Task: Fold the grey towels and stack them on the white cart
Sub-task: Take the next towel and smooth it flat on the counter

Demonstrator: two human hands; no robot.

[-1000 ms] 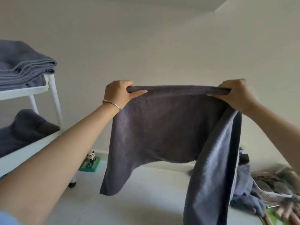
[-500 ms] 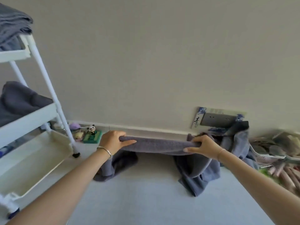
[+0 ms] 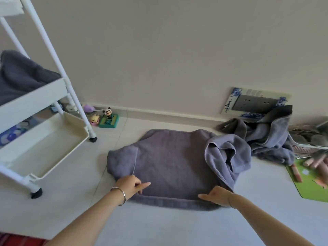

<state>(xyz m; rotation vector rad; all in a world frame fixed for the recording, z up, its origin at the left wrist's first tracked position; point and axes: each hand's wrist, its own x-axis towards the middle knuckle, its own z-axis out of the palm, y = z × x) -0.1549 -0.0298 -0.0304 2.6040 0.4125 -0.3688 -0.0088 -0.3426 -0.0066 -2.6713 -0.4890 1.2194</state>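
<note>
A grey towel point(image 3: 168, 162) lies spread on the pale floor, its right side bunched in folds. My left hand point(image 3: 132, 185) grips the towel's near left edge, index finger pointing along the cloth. My right hand point(image 3: 217, 195) holds the near right corner, thumb stretched over the hem. The white cart point(image 3: 58, 89) stands at the left. A dark grey towel point(image 3: 23, 77) rests on its middle shelf, and its bottom tray point(image 3: 44, 144) is bare. More unfolded grey towels point(image 3: 269, 137) are heaped at the right by the wall.
Small toys, among them a panda figure point(image 3: 107, 112), sit by the baseboard beside the cart's wheel point(image 3: 93, 139). A green mat point(image 3: 312, 180) with pink rolls and a pink basket point(image 3: 305, 148) lie at the far right. A wall socket point(image 3: 255, 103) sits behind the heap.
Both hands have lowered the towel from chest height to the floor, where it now lies spread out. The view has tipped down, and the cart's top shelf has left the frame.
</note>
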